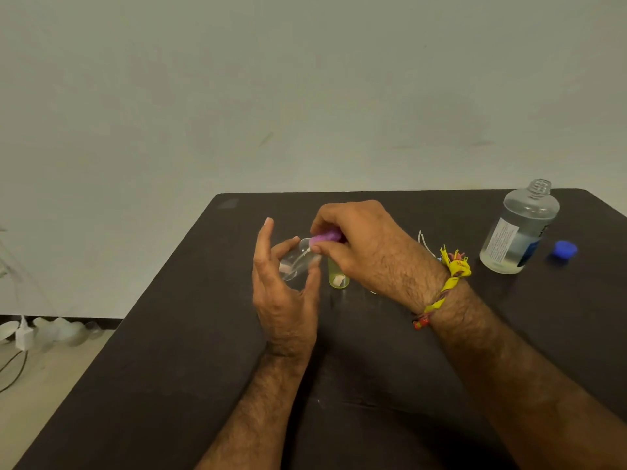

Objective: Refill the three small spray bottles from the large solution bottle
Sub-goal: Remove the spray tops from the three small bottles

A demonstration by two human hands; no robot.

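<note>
My left hand (285, 290) holds a small clear spray bottle (294, 264), tilted, between thumb and fingers above the dark table (169, 334). My right hand (359, 245) pinches the bottle's purple spray cap (326, 237), whose thin dip tube reaches into the bottle. A small yellow-green spray bottle (337, 278) stands just below my right hand, partly hidden by it. The large clear solution bottle (520, 228) stands uncapped at the right, about half full. Its blue cap (565, 249) lies beside it on the right.
A thin white tube or spray part (424, 240) lies on the table behind my right wrist. Left of the table, a white charger with cable (23, 335) and pale objects sit on the floor by the wall.
</note>
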